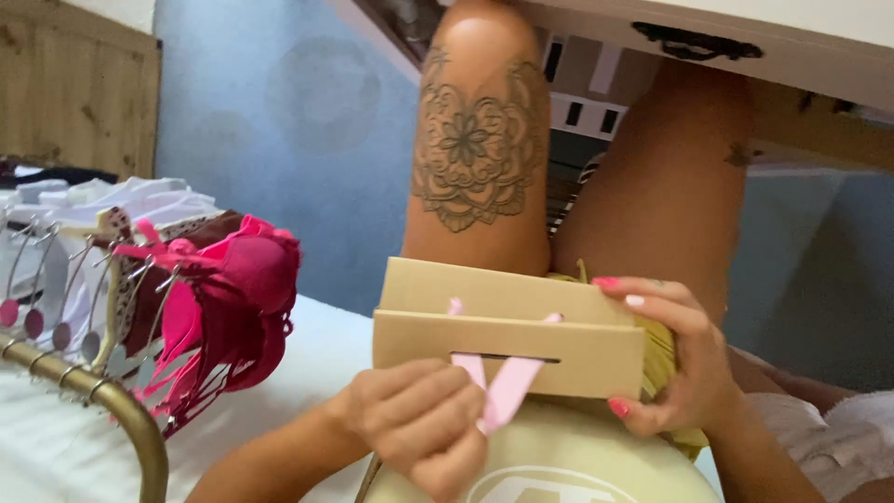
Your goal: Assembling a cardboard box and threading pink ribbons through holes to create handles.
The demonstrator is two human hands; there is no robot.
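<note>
So on the left there's a brass-coloured rail with a row of bras on hangers, the nearest ones hot pink, plus white folded stuff behind on a white bed surface.

Moving right, the left hand is pinched shut on a pale pink ribbon, thumb and fingers closed round its lower end. The ribbon runs up and slightly right from that pinch into a narrow slot in the near face of a flat tan cardboard box. Looks like 2 strands meeting in a V at the fingers. The box lies long side left-to-right, resting over the lap.

The right hand wraps the box's right end, fingers on top, thumb underneath, firmly closed on it.

Beyond are 2 bare legs, a mandala tattoo on the left thigh, a blue wall and a white table edge top right. Pretty cramped spot.
</note>
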